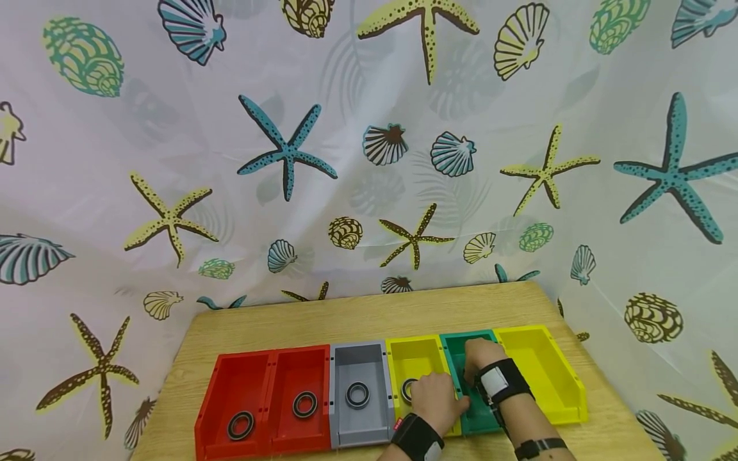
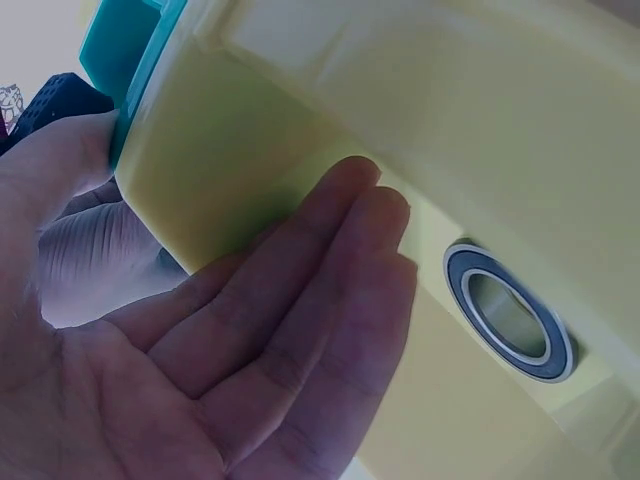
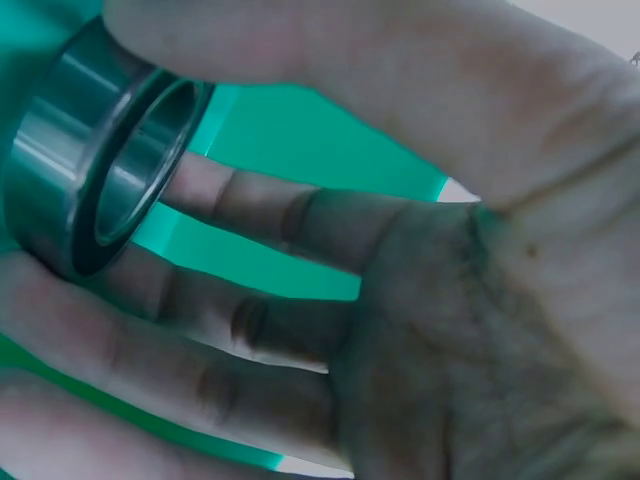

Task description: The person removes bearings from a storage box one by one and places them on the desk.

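My right hand [image 1: 483, 358] reaches into the green bin [image 1: 480, 419]. In the right wrist view its thumb and fingers pinch a ball bearing [image 3: 48, 165], a thick ring tilted on its side, against the green walls. My left hand [image 1: 434, 402] is at the near part of the middle yellow bin [image 1: 416, 349]. Its fingers [image 2: 330, 330] are extended and hold nothing, while the thumb lies at the green rim between the two bins. Beside those fingertips, another bearing [image 2: 460, 283] with a dark seal rests on the yellow floor.
Left of the hands, a grey bin [image 1: 360, 432] holds a bearing [image 1: 357, 406]. Two red bins [image 1: 300, 442] hold one bearing [image 1: 297, 415] and another bearing [image 1: 232, 435]. A second yellow bin [image 1: 536, 371] ends the row at right. A patterned curtain [image 1: 346, 282] hangs behind the wooden table [image 1: 346, 320].
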A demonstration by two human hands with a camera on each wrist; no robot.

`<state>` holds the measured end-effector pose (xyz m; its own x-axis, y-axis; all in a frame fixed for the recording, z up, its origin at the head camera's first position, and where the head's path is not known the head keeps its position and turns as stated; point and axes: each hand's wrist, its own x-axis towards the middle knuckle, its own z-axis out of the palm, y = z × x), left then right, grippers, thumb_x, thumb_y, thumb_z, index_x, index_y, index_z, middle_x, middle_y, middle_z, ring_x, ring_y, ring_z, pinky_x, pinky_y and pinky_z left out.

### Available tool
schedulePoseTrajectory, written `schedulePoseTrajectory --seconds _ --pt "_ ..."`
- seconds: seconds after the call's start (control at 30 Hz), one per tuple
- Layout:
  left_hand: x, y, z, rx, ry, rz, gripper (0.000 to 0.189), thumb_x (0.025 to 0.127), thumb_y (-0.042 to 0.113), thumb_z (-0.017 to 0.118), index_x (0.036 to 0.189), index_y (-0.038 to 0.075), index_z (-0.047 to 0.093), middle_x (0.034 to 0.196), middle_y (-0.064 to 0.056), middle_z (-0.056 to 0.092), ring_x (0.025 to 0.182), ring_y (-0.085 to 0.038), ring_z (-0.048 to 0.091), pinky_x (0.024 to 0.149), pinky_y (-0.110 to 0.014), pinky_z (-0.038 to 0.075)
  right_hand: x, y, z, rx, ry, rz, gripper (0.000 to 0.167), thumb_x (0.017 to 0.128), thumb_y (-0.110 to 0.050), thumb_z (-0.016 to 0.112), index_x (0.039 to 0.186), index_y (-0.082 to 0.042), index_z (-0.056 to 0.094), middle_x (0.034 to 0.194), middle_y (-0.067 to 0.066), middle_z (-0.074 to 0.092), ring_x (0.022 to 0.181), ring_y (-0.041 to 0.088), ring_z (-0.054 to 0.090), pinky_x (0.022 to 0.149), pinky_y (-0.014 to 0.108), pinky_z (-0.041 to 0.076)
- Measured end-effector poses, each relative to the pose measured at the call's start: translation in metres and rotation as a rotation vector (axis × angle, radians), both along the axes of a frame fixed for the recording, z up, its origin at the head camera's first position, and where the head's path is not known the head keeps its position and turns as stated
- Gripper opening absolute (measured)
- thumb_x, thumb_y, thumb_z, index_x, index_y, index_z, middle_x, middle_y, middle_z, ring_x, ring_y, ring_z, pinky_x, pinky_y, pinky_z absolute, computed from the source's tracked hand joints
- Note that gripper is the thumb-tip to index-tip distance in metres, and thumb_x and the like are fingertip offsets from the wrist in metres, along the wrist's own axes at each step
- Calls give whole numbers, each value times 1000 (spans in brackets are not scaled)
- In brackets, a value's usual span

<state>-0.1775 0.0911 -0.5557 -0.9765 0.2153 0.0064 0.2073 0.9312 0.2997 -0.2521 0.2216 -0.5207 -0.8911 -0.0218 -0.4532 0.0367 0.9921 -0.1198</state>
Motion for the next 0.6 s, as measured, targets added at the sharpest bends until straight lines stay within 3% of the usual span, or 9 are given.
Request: schedulePoseTrajectory --seconds 0.3,0.6 --pt "0 0 2 -8 -17 5 66 85 57 78 50 15 40 52 5 24 44 -11 37 45 -27 25 -2 -3 -3 22 -3 -3 28 75 -5 88 92 0 66 83 11 59 76 27 56 72 40 49" --pt "1 -2 1 -3 18 1 68 84 57 79 48 16 38 50 6 20 42 -11 35 43 -27 24 -4 -2 -10 15 -11 -15 32 75 -5 88 98 0 66 87 11 61 79 29 56 77 43 50"
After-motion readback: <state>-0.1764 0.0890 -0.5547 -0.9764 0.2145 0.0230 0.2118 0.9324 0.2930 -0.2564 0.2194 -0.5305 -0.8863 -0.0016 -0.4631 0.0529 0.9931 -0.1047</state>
